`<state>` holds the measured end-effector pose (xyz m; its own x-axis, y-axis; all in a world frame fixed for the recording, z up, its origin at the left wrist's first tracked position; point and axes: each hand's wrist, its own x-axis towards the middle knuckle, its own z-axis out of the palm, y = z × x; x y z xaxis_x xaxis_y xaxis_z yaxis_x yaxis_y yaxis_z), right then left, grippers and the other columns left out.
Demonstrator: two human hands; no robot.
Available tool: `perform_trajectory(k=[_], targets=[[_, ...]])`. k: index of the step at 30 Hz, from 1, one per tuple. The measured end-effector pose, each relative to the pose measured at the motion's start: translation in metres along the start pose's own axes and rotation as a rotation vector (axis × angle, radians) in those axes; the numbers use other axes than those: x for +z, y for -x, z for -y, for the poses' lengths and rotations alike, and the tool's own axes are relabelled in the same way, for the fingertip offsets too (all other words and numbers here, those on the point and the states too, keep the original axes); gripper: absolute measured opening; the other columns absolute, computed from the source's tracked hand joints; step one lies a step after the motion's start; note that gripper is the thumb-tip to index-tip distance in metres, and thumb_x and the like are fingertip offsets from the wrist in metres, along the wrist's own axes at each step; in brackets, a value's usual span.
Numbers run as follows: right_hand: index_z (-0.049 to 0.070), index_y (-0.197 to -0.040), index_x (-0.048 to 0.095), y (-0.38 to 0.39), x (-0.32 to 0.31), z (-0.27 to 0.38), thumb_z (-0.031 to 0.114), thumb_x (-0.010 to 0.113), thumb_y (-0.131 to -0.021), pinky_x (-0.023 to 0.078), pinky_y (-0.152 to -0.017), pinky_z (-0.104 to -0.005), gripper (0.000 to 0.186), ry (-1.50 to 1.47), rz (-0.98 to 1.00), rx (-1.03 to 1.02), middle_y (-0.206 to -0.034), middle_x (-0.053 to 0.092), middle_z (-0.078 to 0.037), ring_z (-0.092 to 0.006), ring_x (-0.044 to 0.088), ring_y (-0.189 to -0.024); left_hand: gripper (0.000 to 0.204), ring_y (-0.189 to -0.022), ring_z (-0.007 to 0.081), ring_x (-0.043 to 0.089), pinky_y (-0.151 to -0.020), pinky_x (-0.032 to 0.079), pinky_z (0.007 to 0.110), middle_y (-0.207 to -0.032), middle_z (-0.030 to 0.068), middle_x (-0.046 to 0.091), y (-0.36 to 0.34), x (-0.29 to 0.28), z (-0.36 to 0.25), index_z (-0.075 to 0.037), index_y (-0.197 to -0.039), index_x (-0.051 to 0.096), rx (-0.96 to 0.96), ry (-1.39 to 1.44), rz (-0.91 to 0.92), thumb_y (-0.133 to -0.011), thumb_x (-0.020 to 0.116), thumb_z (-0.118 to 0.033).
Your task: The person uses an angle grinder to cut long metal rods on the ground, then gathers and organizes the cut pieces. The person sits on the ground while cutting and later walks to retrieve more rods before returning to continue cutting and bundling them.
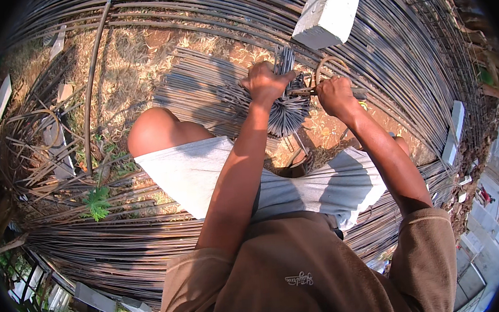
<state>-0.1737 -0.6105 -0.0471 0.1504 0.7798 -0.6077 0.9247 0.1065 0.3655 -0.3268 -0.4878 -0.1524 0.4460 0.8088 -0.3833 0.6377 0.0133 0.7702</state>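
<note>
Between my knees stands a bundle of short steel rods (285,118), its rods fanned out at the near end and packed close at the far end. My left hand (266,83) is closed on the upper part of this bundle, with the thumb reaching across it to the right. In the closed fingers of my right hand (335,95) is a dark metal tool (303,92) that looks like pincers; its tip touches the bundle's right side, and its jaws are too small to make out. A loop of wire (331,60) curves up just beyond my right hand.
Many straight rods (165,96) lie side by side on the ground to the left. Long steel bars (412,67) run along the far and right sides, and more bars (110,243) lie behind me. A white concrete block (332,11) rests on the far bars. A bent bar (92,80) stands out at left.
</note>
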Motion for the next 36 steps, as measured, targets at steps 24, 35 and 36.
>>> perform_trajectory(k=[24, 35, 36], targets=[[0.006, -0.106, 0.085, -0.037, 0.006, 0.011, 0.02, 0.068, -0.102, 0.063, -0.069, -0.0549, 0.022, 0.01, -0.027, -0.181, -0.097, 0.082, -0.015, -0.0323, 0.082, -0.09, 0.083, -0.135, 0.0373, 0.072, -0.127, 0.034, 0.069, -0.135, 0.0156, 0.081, -0.038, 0.001, -0.026, -0.011, -0.141, 0.072, 0.016, -0.174, 0.342, -0.077, 0.095, -0.058], [0.008, -0.103, 0.082, -0.015, 0.043, 0.015, 0.017, 0.068, -0.098, 0.063, -0.074, -0.0617, 0.017, -0.242, -0.233, -0.092, -0.097, 0.077, -0.015, -0.0354, 0.077, -0.088, 0.083, -0.11, 0.0453, 0.081, -0.104, 0.059, 0.052, -0.112, 0.0282, 0.082, -0.034, 0.005, -0.035, 0.002, -0.135, 0.066, 0.111, -0.056, 0.298, -0.071, 0.099, -0.038], [0.009, -0.107, 0.085, -0.022, 0.045, 0.013, 0.019, 0.068, -0.098, 0.064, -0.077, -0.0647, 0.021, -0.332, -0.12, -0.088, -0.101, 0.079, -0.015, -0.0363, 0.078, -0.092, 0.084, -0.109, 0.0449, 0.081, -0.101, 0.061, 0.051, -0.111, 0.0276, 0.082, -0.033, 0.006, -0.031, 0.001, -0.136, 0.066, 0.121, -0.041, 0.294, -0.07, 0.1, -0.039]])
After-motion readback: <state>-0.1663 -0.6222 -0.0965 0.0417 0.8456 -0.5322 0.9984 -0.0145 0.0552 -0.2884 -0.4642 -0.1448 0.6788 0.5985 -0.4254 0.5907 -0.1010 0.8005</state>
